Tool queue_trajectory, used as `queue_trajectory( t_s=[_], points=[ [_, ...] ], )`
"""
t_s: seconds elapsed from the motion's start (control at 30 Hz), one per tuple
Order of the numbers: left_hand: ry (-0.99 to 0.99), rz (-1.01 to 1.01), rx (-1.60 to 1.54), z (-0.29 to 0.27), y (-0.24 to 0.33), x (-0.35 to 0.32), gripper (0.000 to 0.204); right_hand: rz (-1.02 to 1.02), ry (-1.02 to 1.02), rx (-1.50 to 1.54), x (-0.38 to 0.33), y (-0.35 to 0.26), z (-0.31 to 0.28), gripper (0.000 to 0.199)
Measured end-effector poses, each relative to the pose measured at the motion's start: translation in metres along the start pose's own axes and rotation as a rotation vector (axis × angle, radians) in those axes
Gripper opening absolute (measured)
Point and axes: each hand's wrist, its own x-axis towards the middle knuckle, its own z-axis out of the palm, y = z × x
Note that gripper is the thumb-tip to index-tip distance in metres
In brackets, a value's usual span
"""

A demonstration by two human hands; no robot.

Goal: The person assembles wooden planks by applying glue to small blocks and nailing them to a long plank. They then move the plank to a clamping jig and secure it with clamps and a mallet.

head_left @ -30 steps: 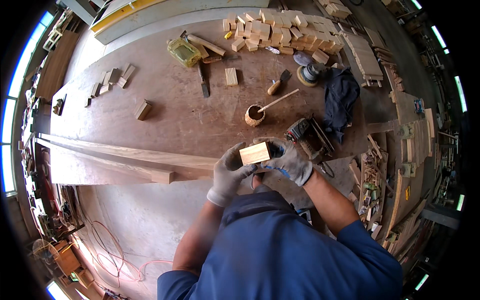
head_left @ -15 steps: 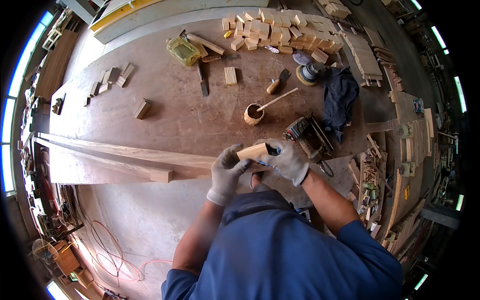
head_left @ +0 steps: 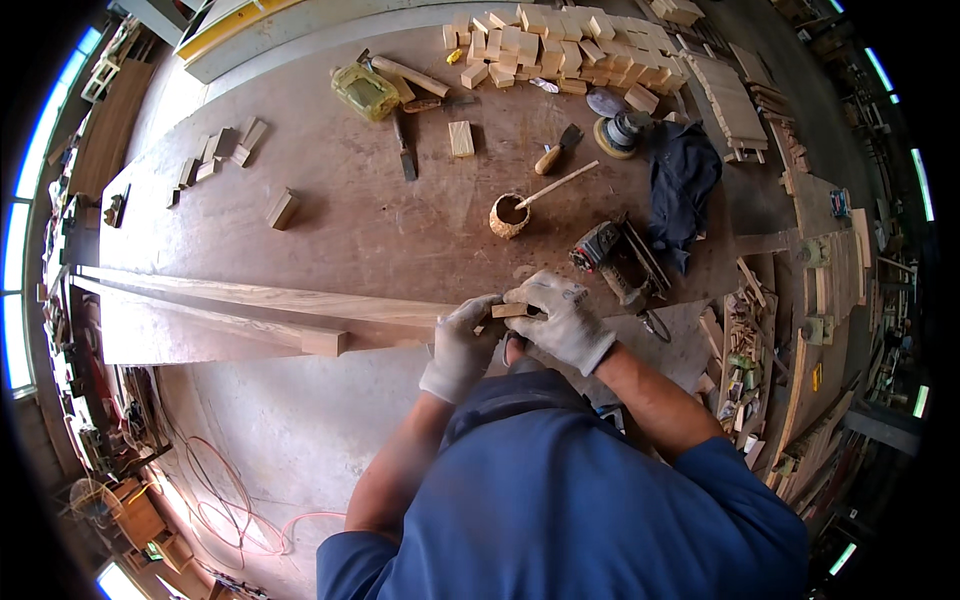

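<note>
Between my gloved hands, at the bench's near edge, is a small wooden block (head_left: 509, 311). My left hand (head_left: 464, 345) pinches its left end, and my right hand (head_left: 562, 318) has its fingers closed round the right end. Both gloves are pale grey, and they cover part of the block. Left of them, two long wooden strips (head_left: 270, 299) lie along the near edge of the bench. Just beyond my hands stands a round pot (head_left: 509, 217) crusted with dried drips, a thin stick (head_left: 560, 184) leaning out of it. To the right lies a nail gun (head_left: 610, 260).
Many wooden blocks (head_left: 560, 50) are heaped at the bench's far side. A putty knife (head_left: 558, 149), a sander (head_left: 622, 133), a dark cloth (head_left: 682, 185), a chisel (head_left: 404, 145) and a yellowish bottle (head_left: 364, 92) lie on the bench. Pink hose (head_left: 240, 535) coils on the floor at left.
The block has turned in my hands and now shows a narrower face. Both hands have come closer together, my left shifting right and my right slightly left.
</note>
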Motion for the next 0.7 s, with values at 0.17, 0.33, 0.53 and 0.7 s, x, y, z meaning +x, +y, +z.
queue_trajectory(
  t_s=[0.17,0.33,0.53,0.7],
  points=[
    [-0.023,0.038,0.023,0.0,0.003,-0.001,0.039,-0.025,-0.032,-0.042,0.0,0.002,0.0,0.031],
    [-0.051,0.186,0.251,-0.011,0.011,0.002,0.034,-0.061,-0.021,-0.114,-0.002,0.009,0.004,0.032],
    [0.07,0.262,0.317,-0.008,0.011,0.0,0.028,-0.032,0.004,-0.145,-0.003,0.003,0.008,0.031],
    [0.153,0.293,0.34,-0.007,0.02,-0.001,0.026,-0.031,0.071,-0.109,-0.001,-0.009,0.009,0.029]
  ],
)
